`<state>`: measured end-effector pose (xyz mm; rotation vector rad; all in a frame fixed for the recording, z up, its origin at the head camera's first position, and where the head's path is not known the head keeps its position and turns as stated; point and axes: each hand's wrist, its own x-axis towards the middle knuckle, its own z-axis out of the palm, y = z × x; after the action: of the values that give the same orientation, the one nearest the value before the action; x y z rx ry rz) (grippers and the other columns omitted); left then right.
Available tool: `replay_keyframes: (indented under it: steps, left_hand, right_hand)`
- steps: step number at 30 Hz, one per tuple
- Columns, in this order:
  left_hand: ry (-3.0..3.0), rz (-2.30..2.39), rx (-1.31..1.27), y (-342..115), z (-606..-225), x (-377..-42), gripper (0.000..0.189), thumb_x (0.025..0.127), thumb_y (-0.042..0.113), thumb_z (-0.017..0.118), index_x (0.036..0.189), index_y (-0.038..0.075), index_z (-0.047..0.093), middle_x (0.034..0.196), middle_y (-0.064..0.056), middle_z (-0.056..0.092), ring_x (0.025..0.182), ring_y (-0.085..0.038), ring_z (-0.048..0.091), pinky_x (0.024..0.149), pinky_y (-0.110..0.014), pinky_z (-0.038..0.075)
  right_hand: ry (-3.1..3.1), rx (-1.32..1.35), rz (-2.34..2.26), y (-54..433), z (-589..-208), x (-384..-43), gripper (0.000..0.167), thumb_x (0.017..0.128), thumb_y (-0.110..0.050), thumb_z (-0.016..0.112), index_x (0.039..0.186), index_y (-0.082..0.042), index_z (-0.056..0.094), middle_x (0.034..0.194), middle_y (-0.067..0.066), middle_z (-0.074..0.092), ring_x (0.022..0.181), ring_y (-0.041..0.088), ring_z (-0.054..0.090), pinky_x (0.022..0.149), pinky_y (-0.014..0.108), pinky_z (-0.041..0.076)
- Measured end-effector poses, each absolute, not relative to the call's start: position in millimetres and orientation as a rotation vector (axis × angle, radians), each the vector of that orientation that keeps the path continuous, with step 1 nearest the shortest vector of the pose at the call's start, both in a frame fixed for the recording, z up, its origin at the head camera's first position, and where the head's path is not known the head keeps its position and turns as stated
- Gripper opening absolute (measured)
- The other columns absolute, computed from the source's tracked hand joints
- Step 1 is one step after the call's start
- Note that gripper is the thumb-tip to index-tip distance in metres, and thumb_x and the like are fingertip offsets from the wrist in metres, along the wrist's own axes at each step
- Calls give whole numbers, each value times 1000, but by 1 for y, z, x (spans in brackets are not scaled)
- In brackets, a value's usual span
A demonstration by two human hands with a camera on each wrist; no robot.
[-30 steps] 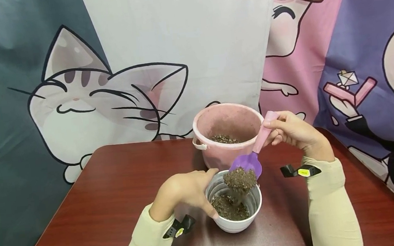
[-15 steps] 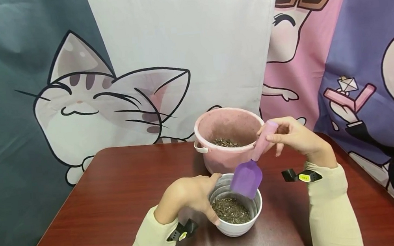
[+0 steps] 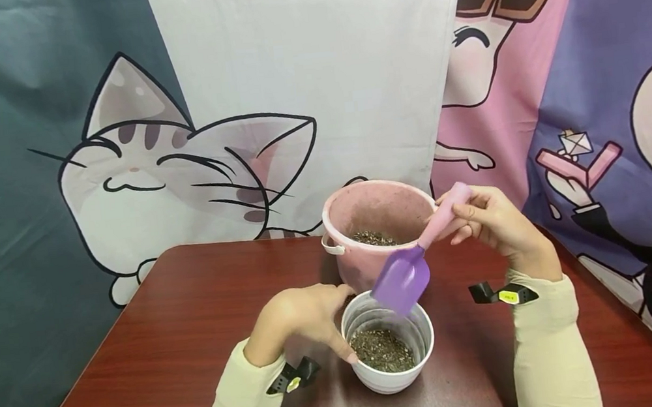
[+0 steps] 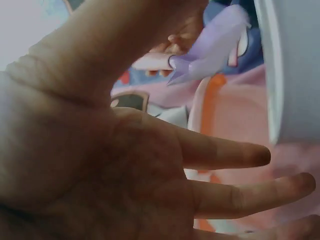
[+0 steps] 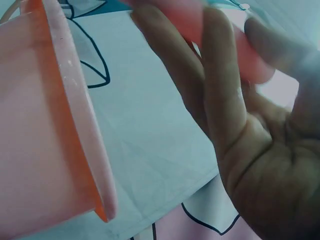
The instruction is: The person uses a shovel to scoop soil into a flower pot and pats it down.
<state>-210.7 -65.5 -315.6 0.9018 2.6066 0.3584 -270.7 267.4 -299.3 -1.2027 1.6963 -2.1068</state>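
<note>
My right hand (image 3: 489, 220) pinches the pink handle of a small trowel (image 3: 402, 279) between thumb and fingers. Its purple blade tilts down over the far rim of a white plant pot (image 3: 387, 381), with no soil heaped on it. Dark soil (image 3: 383, 350) covers the pot's bottom. Around the pot's left side, my left hand (image 3: 307, 316) spreads its thumb and fingers, thumb tip at the near rim. In the left wrist view the fingers (image 4: 225, 152) are straight beside the pot (image 4: 295, 75). The right wrist view shows the handle (image 5: 250, 60) blurred between the fingers.
Directly behind the pot stands a pink bucket (image 3: 361, 262) with soil low inside and a white handle lug (image 3: 333, 245). Everything stands on a reddish-brown table (image 3: 221, 279). Cartoon-printed cloth (image 3: 313, 67) hangs right behind the table's far edge.
A second ago the trowel carried a heap of soil over the pot; that soil has dropped into it. The trowel has since lifted slightly. My left hand stays by the pot.
</note>
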Motion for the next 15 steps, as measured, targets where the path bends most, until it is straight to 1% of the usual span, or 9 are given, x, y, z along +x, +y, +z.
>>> replay_keyframes:
  steps: [3,6,8,11,15]
  left_hand:
    - [2611,430,911,-75,-313,-216,94,70,47,88,143,5,45,123,-6,64,119,-23,57,100,-39,45]
    - [2632,554,1016,-84,-310,-222,83,81,40,81,143,1,44,124,-10,63,116,-25,58,100,-40,44]
    - [2673,631,1109,-88,-309,-227,74,87,35,76,144,0,45,127,-12,61,114,-25,59,99,-41,45]
    - [2807,680,1163,-91,-309,-233,64,93,35,69,145,5,47,131,-8,57,111,-21,59,95,-41,48]
    - [2982,744,1083,-90,-312,-239,60,95,38,65,147,13,48,133,-2,52,110,-18,57,89,-42,49]
  right_hand:
    - [1623,-1093,-2290,265,-297,-271,30,107,-3,36,115,12,61,102,27,71,91,30,73,73,34,58]
    - [1643,-967,-2465,260,-295,-273,32,107,-7,38,110,18,59,101,32,69,95,34,71,82,39,56]
    - [1672,-876,-2571,256,-295,-275,31,106,-7,43,108,18,60,101,32,68,97,36,70,85,41,53]
    - [1710,-800,-2690,250,-298,-279,24,103,-4,49,103,17,60,100,32,68,95,37,70,85,43,50]
    - [1954,-770,-2731,238,-303,-282,20,100,-5,57,95,15,56,95,30,70,91,36,72,82,43,53]
